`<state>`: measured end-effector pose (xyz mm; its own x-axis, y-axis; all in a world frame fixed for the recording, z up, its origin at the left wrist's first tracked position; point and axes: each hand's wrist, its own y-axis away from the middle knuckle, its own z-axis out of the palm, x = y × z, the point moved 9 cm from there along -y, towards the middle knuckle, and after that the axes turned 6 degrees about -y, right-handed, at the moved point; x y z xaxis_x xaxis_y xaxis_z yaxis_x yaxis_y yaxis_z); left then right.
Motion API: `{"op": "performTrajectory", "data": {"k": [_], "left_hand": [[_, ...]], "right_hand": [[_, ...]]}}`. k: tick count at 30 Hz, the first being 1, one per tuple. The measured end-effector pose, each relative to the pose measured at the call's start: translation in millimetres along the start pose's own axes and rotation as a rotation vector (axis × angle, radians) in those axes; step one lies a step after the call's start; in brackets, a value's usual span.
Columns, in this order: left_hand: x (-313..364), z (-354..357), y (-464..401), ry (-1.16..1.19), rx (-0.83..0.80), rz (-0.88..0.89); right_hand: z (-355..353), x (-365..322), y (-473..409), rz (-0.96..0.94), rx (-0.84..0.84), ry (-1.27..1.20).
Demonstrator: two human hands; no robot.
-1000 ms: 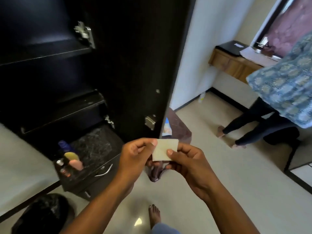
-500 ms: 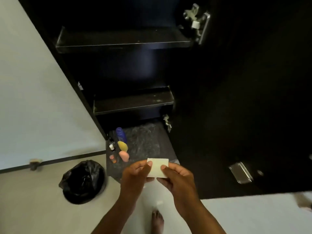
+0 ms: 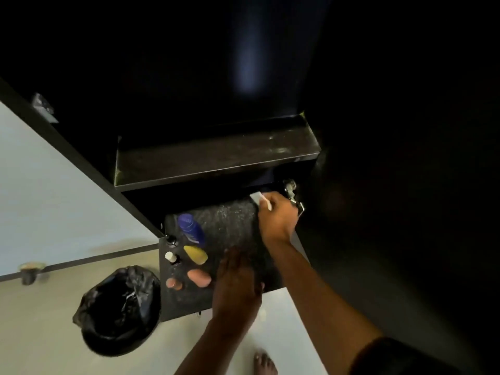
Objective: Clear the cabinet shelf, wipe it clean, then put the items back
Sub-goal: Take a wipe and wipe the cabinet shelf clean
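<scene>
My right hand (image 3: 277, 217) grips a small white wipe (image 3: 258, 198) at the back right of the dark speckled bottom shelf (image 3: 230, 226), just below the upper shelf (image 3: 216, 155). My left hand (image 3: 236, 282) lies flat with fingers spread on the shelf's front edge, holding nothing. Along the shelf's left side stand a blue bottle (image 3: 190, 230), a yellow bottle (image 3: 196, 254), a pink bottle (image 3: 199, 277), a small copper-capped jar (image 3: 173, 283), a small white-capped bottle (image 3: 171, 257) and a dark-capped bottle (image 3: 170, 239).
A bin lined with a black bag (image 3: 119, 309) stands on the floor left of the cabinet. A metal hinge (image 3: 293, 194) sits just right of my right hand. The open black door fills the right side. My bare foot (image 3: 265, 362) is on the pale floor.
Both hands held the wipe together in front of the cabinet before. Now my right hand has carried it to the shelf's back right, and my left hand has let go and rests on the shelf.
</scene>
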<state>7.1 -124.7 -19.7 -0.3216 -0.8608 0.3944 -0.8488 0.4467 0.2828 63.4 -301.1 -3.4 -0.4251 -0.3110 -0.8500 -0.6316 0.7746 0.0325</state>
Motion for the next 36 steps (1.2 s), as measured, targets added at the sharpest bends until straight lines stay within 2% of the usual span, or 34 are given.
{"op": "performTrajectory", "data": {"k": [2,4,6,8,12,16,20,23,27,30,34,36], "left_hand": [[-2,15,-10,-0.093,0.009,0.006],[-5,32,-15,-0.176,0.015,0.021],[-12,46,-16,-0.176,0.013,0.008],[-14,56,-16,-0.186,0.017,0.010],[-14,56,-20,-0.232,-0.001,0.011],[-15,51,-23,-0.263,0.001,0.038],[-16,51,-20,-0.237,0.020,0.061],[-18,51,-17,-0.191,0.051,0.079],[-19,50,-17,-0.146,0.061,0.067],[-19,47,-17,-0.114,0.092,0.064],[-19,49,-17,-0.149,0.081,0.064],[-19,49,-18,-0.171,0.076,0.065]], "right_hand": [[22,-9,-18,-0.258,-0.078,0.210],[50,-4,-17,-0.436,-0.237,0.411],[68,12,-1,-0.481,-0.397,0.525],[72,29,17,-0.475,-0.473,0.598],[59,32,25,-0.534,-0.334,0.590],[69,31,25,-0.579,-0.380,0.665],[58,34,11,-0.519,-0.331,0.787],[57,28,-14,-0.468,-0.241,0.744],[88,16,-6,-0.515,-0.384,0.663],[87,11,32,-0.571,-0.500,0.715],[62,31,12,-0.446,-0.402,0.943],[60,29,-17,-0.349,-0.315,0.946]]}}
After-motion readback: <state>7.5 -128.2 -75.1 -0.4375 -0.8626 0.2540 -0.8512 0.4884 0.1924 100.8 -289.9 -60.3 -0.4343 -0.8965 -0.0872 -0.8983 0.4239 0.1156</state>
